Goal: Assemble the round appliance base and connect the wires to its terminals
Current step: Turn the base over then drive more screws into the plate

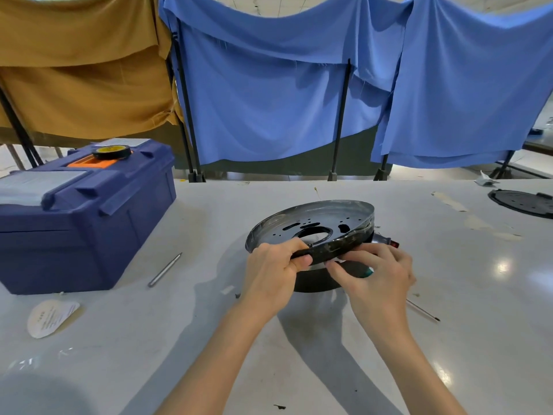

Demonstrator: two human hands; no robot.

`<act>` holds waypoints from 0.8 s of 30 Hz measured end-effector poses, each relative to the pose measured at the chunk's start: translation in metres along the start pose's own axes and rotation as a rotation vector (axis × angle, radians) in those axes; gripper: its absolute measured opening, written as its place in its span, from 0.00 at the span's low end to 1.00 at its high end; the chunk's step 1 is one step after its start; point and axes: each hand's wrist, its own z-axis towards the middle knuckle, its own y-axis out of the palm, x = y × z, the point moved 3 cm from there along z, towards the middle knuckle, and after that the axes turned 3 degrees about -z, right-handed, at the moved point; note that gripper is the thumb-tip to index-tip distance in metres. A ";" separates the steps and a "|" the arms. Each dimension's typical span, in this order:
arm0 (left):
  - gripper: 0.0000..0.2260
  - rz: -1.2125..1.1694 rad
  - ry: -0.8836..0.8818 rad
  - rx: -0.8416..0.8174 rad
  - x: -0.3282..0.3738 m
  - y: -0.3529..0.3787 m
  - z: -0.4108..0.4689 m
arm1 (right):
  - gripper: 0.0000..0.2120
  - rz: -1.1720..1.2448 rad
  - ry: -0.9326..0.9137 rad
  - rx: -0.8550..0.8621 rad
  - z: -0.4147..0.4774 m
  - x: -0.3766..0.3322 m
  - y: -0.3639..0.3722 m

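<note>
We see through one wide-angle camera worn on the head, facing forward and down across the white worktop (179,339) from its near edge, close above the left hand (270,272) and right hand (377,274); hanging blue cloth (269,100) backs the far edge.

The base (311,229) fills the middle of the table (209,339), tilted up and held at its near rim by the left hand (269,271) and right hand (377,274). The toolbox (74,217) walls off the far left, and a rod (165,269) lies in the lane between it and the base. A screwdriver (423,310) lies just right of the right forearm. Beyond it there is open room as far as the disc (522,202). Posts (341,121) and cloth (269,100) close the back.
</note>
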 end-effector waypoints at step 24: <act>0.04 0.133 0.042 -0.064 0.007 0.018 0.009 | 0.12 0.097 -0.095 -0.191 0.008 0.013 -0.001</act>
